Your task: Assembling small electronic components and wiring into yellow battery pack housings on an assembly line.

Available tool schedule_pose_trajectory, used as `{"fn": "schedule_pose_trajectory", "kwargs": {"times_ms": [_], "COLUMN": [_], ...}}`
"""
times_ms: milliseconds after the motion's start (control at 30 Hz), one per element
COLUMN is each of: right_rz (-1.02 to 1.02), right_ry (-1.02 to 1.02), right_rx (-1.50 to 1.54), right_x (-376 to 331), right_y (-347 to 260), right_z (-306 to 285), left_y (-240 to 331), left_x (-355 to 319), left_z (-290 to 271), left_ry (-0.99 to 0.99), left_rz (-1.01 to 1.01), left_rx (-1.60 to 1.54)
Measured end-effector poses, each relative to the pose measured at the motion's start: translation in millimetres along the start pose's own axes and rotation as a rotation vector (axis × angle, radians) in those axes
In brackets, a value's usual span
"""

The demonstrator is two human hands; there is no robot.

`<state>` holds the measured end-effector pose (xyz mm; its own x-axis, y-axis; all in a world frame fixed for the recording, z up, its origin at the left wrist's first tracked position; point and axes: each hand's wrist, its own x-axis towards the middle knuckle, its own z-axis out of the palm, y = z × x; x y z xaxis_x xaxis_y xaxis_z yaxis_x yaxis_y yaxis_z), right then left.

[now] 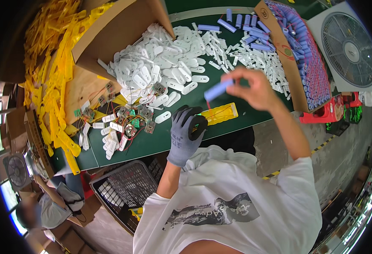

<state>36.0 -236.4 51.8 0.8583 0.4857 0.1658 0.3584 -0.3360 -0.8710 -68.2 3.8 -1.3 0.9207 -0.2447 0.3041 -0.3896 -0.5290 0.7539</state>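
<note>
Status of the work, as judged from the visible layout: incomplete. The yellow casing (223,115) is open on the counter (157,140) at the centre of the frame, and the blue cell (217,90) is outside it, not yet seated. A red wire (209,107) shows between the cell's lower end and the casing; its attachment at either end cannot be confirmed. Much stock remains: white shells (152,63) at upper centre, wired boards (132,116) left of centre, loose cells (260,38) at upper right and stacked yellow parts (52,42) at upper left. Position relative to the grip: the cell lies between the thumb and fingers of the bare right hand (250,88), clamped near its upper end, tilted, with its free end toward the casing. The grip of the gloved left hand (187,132) is curled closed on the casing's left end, which it partly hides.
</note>
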Motion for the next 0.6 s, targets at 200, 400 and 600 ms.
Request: {"fn": "schedule_pose_trajectory", "kwargs": {"times_ms": [200,400,600], "right_rz": [-0.113,-0.282,-0.350], "right_ry": [0.044,0.029,-0.032], "right_rx": [0.063,-0.173,-0.250], "right_x": [-57,-56,-43], "right_y": [17,25,11], "right_z": [47,45,47], "left_y": [-1,0,1], "left_x": [-4,-3,-1], "left_z": [2,3,3], "left_ry": [0.004,-0.009,-0.001], "left_rz": [-0.021,0.000,-0.008], "left_rx": [0.010,0.018,0.024]}}
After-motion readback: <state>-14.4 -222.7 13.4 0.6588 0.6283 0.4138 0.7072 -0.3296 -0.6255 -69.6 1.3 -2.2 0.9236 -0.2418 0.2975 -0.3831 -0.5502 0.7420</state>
